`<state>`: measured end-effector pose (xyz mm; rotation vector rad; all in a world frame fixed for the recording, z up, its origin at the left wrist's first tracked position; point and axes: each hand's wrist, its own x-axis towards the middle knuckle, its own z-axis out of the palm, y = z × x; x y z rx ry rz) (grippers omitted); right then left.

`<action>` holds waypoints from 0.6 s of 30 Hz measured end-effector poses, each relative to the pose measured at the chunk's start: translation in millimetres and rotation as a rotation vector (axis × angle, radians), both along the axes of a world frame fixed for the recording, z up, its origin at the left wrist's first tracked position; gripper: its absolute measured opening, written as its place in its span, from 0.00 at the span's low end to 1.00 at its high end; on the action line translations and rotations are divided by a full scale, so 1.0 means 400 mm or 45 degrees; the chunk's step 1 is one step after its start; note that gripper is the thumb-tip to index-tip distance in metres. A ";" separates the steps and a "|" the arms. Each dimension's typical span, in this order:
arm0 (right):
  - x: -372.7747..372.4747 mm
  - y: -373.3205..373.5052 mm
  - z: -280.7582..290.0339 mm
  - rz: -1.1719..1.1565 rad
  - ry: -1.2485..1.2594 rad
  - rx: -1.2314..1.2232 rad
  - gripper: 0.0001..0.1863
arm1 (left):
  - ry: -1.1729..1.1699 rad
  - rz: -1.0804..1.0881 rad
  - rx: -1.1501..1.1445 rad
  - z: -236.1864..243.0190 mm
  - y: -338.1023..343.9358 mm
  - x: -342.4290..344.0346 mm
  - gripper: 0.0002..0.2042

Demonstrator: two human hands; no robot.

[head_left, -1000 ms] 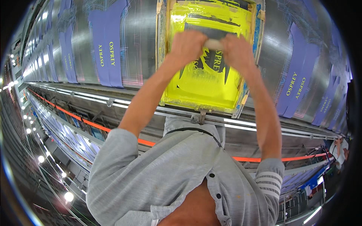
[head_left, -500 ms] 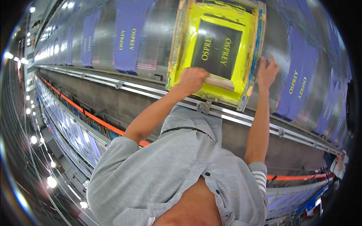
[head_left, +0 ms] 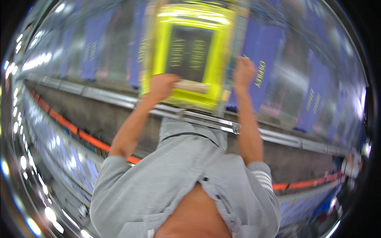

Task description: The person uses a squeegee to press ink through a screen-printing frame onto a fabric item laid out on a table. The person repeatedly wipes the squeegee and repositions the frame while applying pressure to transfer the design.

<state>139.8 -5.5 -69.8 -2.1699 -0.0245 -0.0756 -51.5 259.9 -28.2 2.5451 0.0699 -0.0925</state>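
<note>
That one-ended hold on the squeegee [head_left: 193,86] looks like the weak spot: tip the screen-printing frame [head_left: 236,37] and the tool could slide, slopping yellow ink [head_left: 214,63] onto the purple fabric panel [head_left: 266,51] alongside. It's lying across the frame's near end. Left hand [head_left: 162,86] has its fingers wrapped round the left end; right hand [head_left: 243,73] is at the frame's right edge, too blurry to tell if it's gripping.

From where I stand: yellow capitals [head_left: 260,74] legible on the purple panel [head_left: 264,45] nearest right; two yellow lines [head_left: 197,54] (blurred, side by side) noted within the screen's [head_left: 162,51] dark window [head_left: 185,39].
</note>
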 end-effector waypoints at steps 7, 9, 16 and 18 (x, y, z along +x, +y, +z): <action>-0.127 0.367 -0.004 -0.185 0.146 0.281 0.13 | 0.135 0.006 0.234 0.127 0.312 -0.119 0.18; -0.132 0.377 -0.018 -0.169 0.208 0.258 0.13 | 0.133 -0.017 0.210 0.122 0.331 -0.135 0.18; -0.128 0.423 -0.052 -0.199 0.205 0.105 0.13 | 0.144 -0.037 0.135 0.057 0.376 -0.222 0.18; -0.124 0.428 -0.059 -0.221 0.211 0.021 0.14 | 0.128 -0.049 0.144 0.034 0.382 -0.231 0.19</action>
